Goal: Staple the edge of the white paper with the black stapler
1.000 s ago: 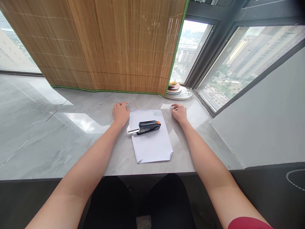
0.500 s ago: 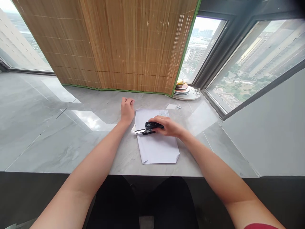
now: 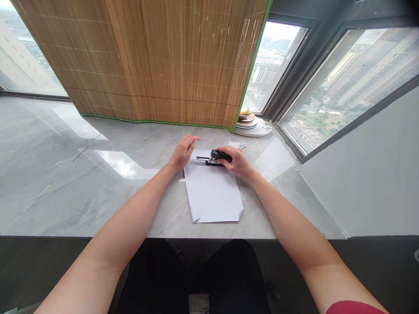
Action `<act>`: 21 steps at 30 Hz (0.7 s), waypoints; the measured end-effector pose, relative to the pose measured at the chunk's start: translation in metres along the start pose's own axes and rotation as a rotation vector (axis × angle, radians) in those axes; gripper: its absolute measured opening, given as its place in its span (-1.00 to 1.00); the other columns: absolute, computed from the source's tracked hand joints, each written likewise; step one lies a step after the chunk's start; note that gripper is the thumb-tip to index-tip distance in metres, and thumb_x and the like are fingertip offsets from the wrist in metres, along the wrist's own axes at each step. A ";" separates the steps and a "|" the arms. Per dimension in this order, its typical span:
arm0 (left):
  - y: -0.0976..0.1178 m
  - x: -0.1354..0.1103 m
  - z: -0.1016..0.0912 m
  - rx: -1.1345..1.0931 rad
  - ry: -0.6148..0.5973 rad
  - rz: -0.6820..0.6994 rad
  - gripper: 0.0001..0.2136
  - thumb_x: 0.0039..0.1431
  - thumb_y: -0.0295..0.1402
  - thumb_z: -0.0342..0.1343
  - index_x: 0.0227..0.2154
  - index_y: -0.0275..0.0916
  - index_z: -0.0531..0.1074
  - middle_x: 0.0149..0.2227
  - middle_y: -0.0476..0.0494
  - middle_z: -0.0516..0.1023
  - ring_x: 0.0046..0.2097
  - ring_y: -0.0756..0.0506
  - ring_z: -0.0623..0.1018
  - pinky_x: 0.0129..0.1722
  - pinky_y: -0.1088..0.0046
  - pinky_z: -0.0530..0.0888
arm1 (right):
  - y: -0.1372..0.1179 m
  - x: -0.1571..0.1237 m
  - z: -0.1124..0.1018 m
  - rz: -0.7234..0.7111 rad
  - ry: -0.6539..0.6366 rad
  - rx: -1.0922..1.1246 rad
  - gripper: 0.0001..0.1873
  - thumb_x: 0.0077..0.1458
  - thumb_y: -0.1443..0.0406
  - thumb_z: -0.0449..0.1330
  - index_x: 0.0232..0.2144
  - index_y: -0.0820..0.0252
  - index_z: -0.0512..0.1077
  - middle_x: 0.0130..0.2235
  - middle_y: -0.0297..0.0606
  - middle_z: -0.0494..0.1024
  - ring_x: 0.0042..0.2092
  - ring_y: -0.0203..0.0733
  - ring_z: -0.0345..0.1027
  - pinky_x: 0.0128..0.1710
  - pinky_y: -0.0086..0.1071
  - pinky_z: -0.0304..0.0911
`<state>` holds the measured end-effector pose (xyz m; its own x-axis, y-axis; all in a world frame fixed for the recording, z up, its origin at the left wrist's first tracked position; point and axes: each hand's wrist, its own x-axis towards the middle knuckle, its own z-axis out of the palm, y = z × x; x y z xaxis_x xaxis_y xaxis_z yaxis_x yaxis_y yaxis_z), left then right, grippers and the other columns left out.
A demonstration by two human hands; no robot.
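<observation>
My right hand (image 3: 239, 161) is closed around a black stapler (image 3: 220, 155), with its top cap and base showing left of the fingers. A thin metal magazine (image 3: 203, 158) sticks out from the stapler toward the left. Beneath it lies a white sheet of paper (image 3: 214, 194), its near corners folded. My left hand (image 3: 183, 151) is at the paper's far left corner, with its index finger stretched out to the right and the other fingers loosely bent. Nothing shows in that hand. Just beyond the stapler are small metallic staple strips (image 3: 242, 145).
A small white paper piece (image 3: 233, 144) lies beside the strips. Stacked plates (image 3: 253, 125) stand at the back right by the window. A bamboo blind (image 3: 157, 65) hangs along the far side of the grey marble-look counter (image 3: 124, 209). A white wall (image 3: 360, 187) bounds the right.
My right hand has moved the stapler away from me, up the paper. My left hand has shifted right, closer to the stapler, and its index finger has straightened.
</observation>
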<state>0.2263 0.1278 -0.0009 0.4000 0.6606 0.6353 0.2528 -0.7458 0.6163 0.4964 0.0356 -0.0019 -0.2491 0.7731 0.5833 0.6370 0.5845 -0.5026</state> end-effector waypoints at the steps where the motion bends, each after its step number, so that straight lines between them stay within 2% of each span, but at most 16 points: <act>1: 0.001 0.000 0.000 -0.028 -0.039 -0.006 -0.65 0.59 -0.21 -0.04 0.03 -0.18 0.65 -0.17 -0.19 0.57 -0.29 -0.07 0.54 -0.26 0.34 0.52 | 0.000 0.000 0.000 0.003 -0.004 0.010 -0.66 0.23 0.27 0.37 0.06 0.07 0.64 -0.03 -0.14 0.74 -0.03 0.08 0.64 0.05 -0.07 0.50; 4: 0.003 -0.002 0.001 -0.091 -0.106 0.001 -0.67 0.54 -0.20 0.05 0.05 -0.14 0.70 -0.17 -0.18 0.62 -0.28 -0.05 0.58 -0.32 0.40 0.52 | 0.000 0.001 0.001 0.011 -0.008 0.037 -0.64 0.23 0.27 0.36 0.08 0.06 0.65 0.00 -0.15 0.75 0.00 0.07 0.64 0.08 -0.08 0.50; 7: 0.004 -0.002 0.002 -0.110 -0.132 0.023 -0.69 0.47 -0.15 0.16 0.06 -0.12 0.71 -0.12 -0.18 0.71 -0.19 -0.08 0.64 -0.23 0.39 0.59 | 0.001 0.002 0.001 0.002 -0.008 0.053 -0.64 0.23 0.25 0.37 0.08 0.05 0.65 0.00 -0.16 0.75 -0.01 0.06 0.63 0.09 -0.09 0.49; 10: 0.006 -0.003 0.002 -0.125 -0.174 -0.019 -0.65 0.35 -0.12 0.31 0.10 -0.13 0.69 -0.14 -0.14 0.76 -0.20 -0.08 0.68 -0.14 0.36 0.65 | 0.000 0.003 0.000 0.000 -0.013 0.044 -0.65 0.24 0.25 0.37 0.08 0.06 0.66 -0.03 -0.16 0.75 -0.04 0.05 0.62 0.05 -0.10 0.49; 15: 0.012 -0.004 0.000 -0.114 -0.216 -0.029 -0.78 0.26 -0.13 0.38 -0.22 -0.16 0.76 -0.22 -0.13 0.79 -0.22 -0.13 0.73 -0.08 0.31 0.68 | -0.002 0.004 -0.001 -0.006 -0.038 0.025 -0.65 0.26 0.27 0.34 0.08 0.05 0.67 -0.08 -0.19 0.75 -0.08 0.03 0.60 0.01 -0.15 0.46; 21: 0.018 -0.005 0.001 -0.186 -0.267 -0.029 -0.82 0.18 -0.17 0.43 -0.27 -0.15 0.77 -0.22 -0.16 0.80 -0.19 -0.17 0.74 -0.12 0.30 0.66 | -0.002 0.005 -0.001 -0.020 -0.036 0.007 -0.66 0.25 0.28 0.33 0.06 0.05 0.68 -0.10 -0.19 0.75 -0.10 0.02 0.58 0.01 -0.15 0.45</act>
<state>0.2301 0.1112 0.0065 0.6179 0.6172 0.4870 0.1122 -0.6823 0.7224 0.4942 0.0378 0.0026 -0.2881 0.7693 0.5703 0.6265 0.6018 -0.4953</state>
